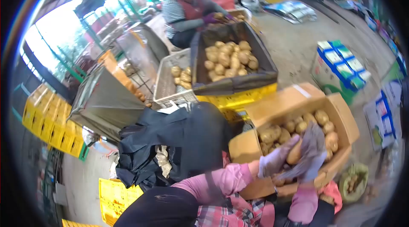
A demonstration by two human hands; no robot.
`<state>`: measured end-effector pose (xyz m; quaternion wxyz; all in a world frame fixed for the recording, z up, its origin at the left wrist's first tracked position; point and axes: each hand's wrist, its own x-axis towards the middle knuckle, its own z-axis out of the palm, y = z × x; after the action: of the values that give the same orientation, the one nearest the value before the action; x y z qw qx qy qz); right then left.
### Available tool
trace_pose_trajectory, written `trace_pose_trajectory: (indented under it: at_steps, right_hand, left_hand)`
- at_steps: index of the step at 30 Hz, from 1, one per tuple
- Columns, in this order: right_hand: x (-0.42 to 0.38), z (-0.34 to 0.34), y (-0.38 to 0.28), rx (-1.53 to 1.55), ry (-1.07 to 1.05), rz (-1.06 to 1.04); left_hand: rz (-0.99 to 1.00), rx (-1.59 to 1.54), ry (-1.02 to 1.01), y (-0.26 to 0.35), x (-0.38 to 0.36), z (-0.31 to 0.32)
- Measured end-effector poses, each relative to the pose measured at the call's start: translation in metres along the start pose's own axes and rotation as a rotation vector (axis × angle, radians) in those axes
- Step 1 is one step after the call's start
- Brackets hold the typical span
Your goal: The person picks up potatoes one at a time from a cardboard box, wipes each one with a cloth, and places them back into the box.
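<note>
Both hands work over an open cardboard box (283, 108) of potatoes, in lavender-grey gloves smeared by motion. My left hand (276, 159) reaches in from the left, its fingers curved against a potato (294, 154). On the other side of that potato is my right hand (313, 152), its fingers pointing toward the far side of the box. The potato looks held between the two hands. More potatoes (320, 117) lie in the box around and beyond the gloves. Pink sleeves cover both forearms.
Past the box stands a yellow crate (238, 95) with a dark liner holding potatoes, beside a white crate (159, 84). Black cloth (145, 129) lies left. A co-worker (187, 12) handles potatoes behind. A sack (354, 182) and bundled cartons (341, 65) are right.
</note>
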<state>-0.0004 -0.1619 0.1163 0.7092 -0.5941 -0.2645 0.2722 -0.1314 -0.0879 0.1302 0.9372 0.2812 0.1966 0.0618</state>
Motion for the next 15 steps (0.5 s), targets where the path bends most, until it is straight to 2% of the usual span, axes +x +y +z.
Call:
trace_pose_trajectory:
  at_steps: [1, 2, 3, 4, 6, 7, 8, 10, 13, 14, 15]
  right_hand:
    - [-0.001, -0.005, 0.004, -0.098, -0.026, -0.158]
    - [-0.003, -0.012, 0.009, -0.326, -0.037, -0.417]
    - [-0.002, -0.021, 0.015, -0.444, -0.025, -0.558]
    - [0.003, -0.03, 0.028, -0.447, -0.029, -0.594]
    - [0.01, -0.055, 0.054, -0.036, -0.055, -0.341]
    - [0.014, -0.061, 0.061, 0.193, -0.067, -0.234]
    - [0.018, -0.069, 0.067, 0.424, -0.082, -0.131]
    - [0.023, -0.061, 0.02, -0.027, 0.093, -0.163]
    - [0.007, -0.031, -0.01, -0.173, -0.011, -0.358]
    - [-0.006, -0.024, -0.005, -0.03, -0.014, -0.205]
    - [-0.01, -0.018, -0.007, -0.225, -0.066, -0.29]
  left_hand:
    - [-0.027, -0.052, 0.013, -0.001, 0.002, 0.007]
    - [-0.027, -0.126, 0.046, -0.003, 0.005, 0.006]
    - [-0.021, -0.186, 0.05, -0.003, 0.008, 0.005]
    - [-0.021, -0.252, 0.05, 0.001, 0.012, 0.003]
    - [-0.012, -0.344, -0.08, 0.01, 0.019, -0.014]
    - [0.092, -0.284, -0.028, 0.01, 0.017, -0.014]
    - [0.114, -0.222, -0.028, 0.01, 0.015, -0.014]
    - [0.149, -0.173, -0.049, 0.016, 0.015, -0.019]
    - [0.164, -0.215, -0.048, 0.012, 0.02, -0.026]
    - [0.192, -0.208, -0.011, 0.01, 0.021, -0.019]
    - [0.22, -0.201, 0.028, 0.006, 0.023, -0.012]
